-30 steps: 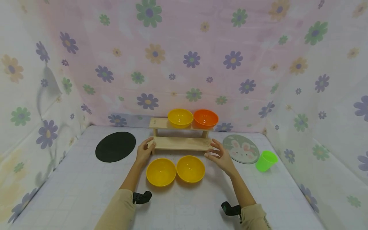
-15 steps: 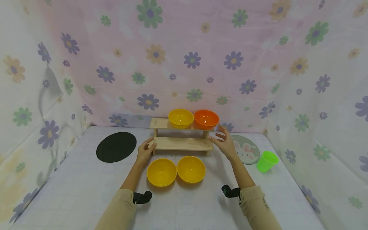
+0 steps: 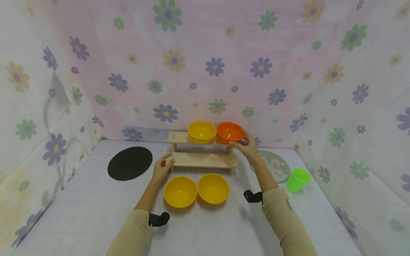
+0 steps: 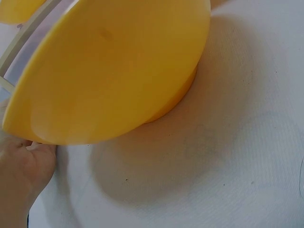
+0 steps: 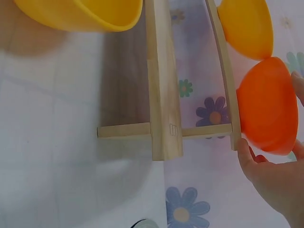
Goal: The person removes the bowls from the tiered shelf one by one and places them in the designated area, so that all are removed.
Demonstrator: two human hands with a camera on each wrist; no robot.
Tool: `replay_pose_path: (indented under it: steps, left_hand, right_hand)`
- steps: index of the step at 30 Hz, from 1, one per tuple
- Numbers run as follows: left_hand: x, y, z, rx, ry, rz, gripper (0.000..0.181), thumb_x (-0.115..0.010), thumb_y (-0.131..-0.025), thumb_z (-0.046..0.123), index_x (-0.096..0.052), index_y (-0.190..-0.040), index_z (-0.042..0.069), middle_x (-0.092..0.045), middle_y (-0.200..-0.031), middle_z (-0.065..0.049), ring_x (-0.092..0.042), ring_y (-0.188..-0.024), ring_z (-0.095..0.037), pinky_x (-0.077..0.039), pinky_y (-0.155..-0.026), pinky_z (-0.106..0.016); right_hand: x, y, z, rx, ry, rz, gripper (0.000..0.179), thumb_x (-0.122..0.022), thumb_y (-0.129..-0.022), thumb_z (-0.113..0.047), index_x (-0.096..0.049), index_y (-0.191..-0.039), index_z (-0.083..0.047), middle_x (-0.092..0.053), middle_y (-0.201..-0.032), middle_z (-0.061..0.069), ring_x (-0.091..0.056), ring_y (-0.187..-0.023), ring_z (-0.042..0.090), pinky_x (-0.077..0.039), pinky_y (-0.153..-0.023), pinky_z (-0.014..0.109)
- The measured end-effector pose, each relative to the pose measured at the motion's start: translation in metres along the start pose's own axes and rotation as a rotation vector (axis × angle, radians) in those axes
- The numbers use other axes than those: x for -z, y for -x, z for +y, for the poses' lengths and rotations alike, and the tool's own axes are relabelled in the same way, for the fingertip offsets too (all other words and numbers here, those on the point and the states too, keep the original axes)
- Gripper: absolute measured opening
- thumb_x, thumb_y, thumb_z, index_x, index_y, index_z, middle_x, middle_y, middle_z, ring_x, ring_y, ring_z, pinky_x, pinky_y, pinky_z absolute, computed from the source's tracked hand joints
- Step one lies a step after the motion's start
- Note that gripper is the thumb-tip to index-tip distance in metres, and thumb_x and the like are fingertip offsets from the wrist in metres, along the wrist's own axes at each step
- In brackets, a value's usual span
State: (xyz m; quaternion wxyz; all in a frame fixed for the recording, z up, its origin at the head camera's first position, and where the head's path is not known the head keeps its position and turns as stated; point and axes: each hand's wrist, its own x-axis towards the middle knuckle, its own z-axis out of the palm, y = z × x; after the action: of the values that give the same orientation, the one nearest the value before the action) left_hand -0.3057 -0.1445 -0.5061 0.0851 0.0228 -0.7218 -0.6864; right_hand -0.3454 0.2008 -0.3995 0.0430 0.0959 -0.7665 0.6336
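Observation:
A two-tier wooden stand [image 3: 201,160] is at the back of the table. My left hand [image 3: 161,169] grips the left end of its lower shelf, thumb at the front edge. On the upper shelf sit a yellow bowl [image 3: 201,132] and, to its right, an orange bowl [image 3: 230,133]. My right hand [image 3: 250,149] holds the orange bowl, thumb in front and fingers at its right side; in the right wrist view one fingertip lies right by the shelf end [image 5: 235,140]. Two more yellow bowls, left [image 3: 180,192] and right [image 3: 213,188], stand side by side before the stand.
A black round mat [image 3: 130,163] lies left of the stand. At the right are a round mat with a rabbit picture [image 3: 277,169], partly hidden by my right arm, and a green cup [image 3: 298,180]. Flower-printed cloth [image 3: 198,71] encloses the back and sides.
My right hand has risen from the right end of the lower shelf to the orange bowl, taking hold of its right side. My left hand stays on the lower shelf.

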Motion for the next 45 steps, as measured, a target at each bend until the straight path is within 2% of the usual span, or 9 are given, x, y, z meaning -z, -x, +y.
replay_pose_path:
  steps: [8,15,22,27,30,34,36,40,45]
  left_hand:
    - [0.002,0.005,0.009,0.015,0.009,-0.033,0.046,-0.059,-0.093,0.015,-0.048,-0.134,-0.002,-0.033,-0.148,-0.021,-0.031,-0.135,-0.039,-0.023,-0.112,-0.047]
    - [0.002,0.017,0.030,0.033,0.009,-0.049,0.045,-0.057,-0.093,0.009,-0.045,-0.134,-0.006,-0.033,-0.147,-0.024,-0.036,-0.130,-0.041,-0.027,-0.110,-0.048]
    - [0.002,0.008,0.015,0.034,0.020,-0.038,0.045,-0.059,-0.093,0.012,-0.047,-0.134,-0.003,-0.036,-0.146,-0.022,-0.038,-0.129,-0.039,-0.026,-0.111,-0.048]
    - [0.002,0.002,0.001,0.023,-0.009,-0.017,0.046,-0.060,-0.093,0.019,-0.049,-0.134,0.001,-0.035,-0.147,-0.019,-0.036,-0.131,-0.037,-0.022,-0.113,-0.046]
    - [0.002,0.006,0.008,0.029,0.000,-0.017,0.045,-0.060,-0.093,0.016,-0.048,-0.134,-0.001,-0.034,-0.147,-0.021,-0.036,-0.130,-0.039,-0.023,-0.112,-0.047]
    - [0.001,0.005,0.008,0.030,-0.009,-0.012,0.044,-0.060,-0.093,0.015,-0.049,-0.133,-0.001,-0.035,-0.147,-0.020,-0.038,-0.129,-0.039,-0.025,-0.111,-0.047]
    - [0.001,0.001,-0.001,0.024,-0.020,-0.004,0.044,-0.061,-0.092,0.017,-0.051,-0.133,0.002,-0.036,-0.147,-0.018,-0.037,-0.130,-0.037,-0.025,-0.111,-0.047]
    - [0.002,0.003,0.004,0.041,-0.012,-0.013,0.044,-0.061,-0.092,0.016,-0.050,-0.133,0.001,-0.035,-0.147,-0.019,-0.036,-0.130,-0.038,-0.024,-0.112,-0.047]
    - [0.003,0.012,0.025,0.040,0.018,-0.039,0.044,-0.059,-0.093,0.011,-0.048,-0.133,-0.005,-0.032,-0.147,-0.024,-0.033,-0.131,-0.043,-0.022,-0.111,-0.051]
  right_hand:
    - [-0.001,-0.007,0.003,-0.011,0.015,-0.060,0.087,-0.074,-0.082,-0.023,-0.021,-0.150,-0.008,-0.025,-0.151,0.013,-0.042,-0.124,0.033,-0.040,-0.102,0.044]
    - [0.000,-0.003,0.005,0.009,-0.009,-0.029,0.087,-0.074,-0.081,-0.016,-0.021,-0.150,-0.007,-0.035,-0.146,0.014,-0.046,-0.118,0.030,-0.043,-0.100,0.033]
    - [0.001,0.001,0.010,0.042,-0.007,0.003,0.087,-0.074,-0.080,-0.011,-0.022,-0.149,-0.006,-0.038,-0.143,0.016,-0.048,-0.115,0.030,-0.046,-0.089,0.019]
    - [0.001,0.006,0.010,0.063,-0.025,-0.013,0.085,-0.075,-0.080,-0.012,-0.025,-0.149,-0.010,-0.040,-0.142,0.013,-0.048,-0.117,0.029,-0.047,-0.092,0.022]
    - [0.000,0.016,-0.001,0.047,-0.042,-0.030,0.085,-0.072,-0.082,-0.009,-0.021,-0.150,-0.008,-0.036,-0.145,0.014,-0.045,-0.122,0.032,-0.042,-0.100,0.032]
    - [0.002,0.023,-0.001,0.040,-0.054,-0.025,0.087,-0.072,-0.082,-0.008,-0.018,-0.150,-0.005,-0.032,-0.147,0.015,-0.042,-0.126,0.033,-0.042,-0.100,0.028]
    - [0.004,0.024,0.007,0.055,-0.065,-0.022,0.087,-0.073,-0.081,-0.008,-0.020,-0.150,-0.005,-0.034,-0.147,0.015,-0.043,-0.126,0.033,-0.044,-0.094,0.019]
    - [0.009,0.031,0.013,0.073,-0.042,-0.020,0.083,-0.070,-0.082,-0.006,-0.022,-0.150,-0.006,-0.031,-0.149,0.015,-0.041,-0.127,0.037,-0.046,-0.089,0.016]
    - [0.015,0.044,0.014,0.063,0.038,-0.020,0.082,-0.071,-0.083,-0.011,-0.022,-0.150,-0.010,-0.025,-0.153,0.011,-0.038,-0.131,0.034,-0.042,-0.099,0.029]
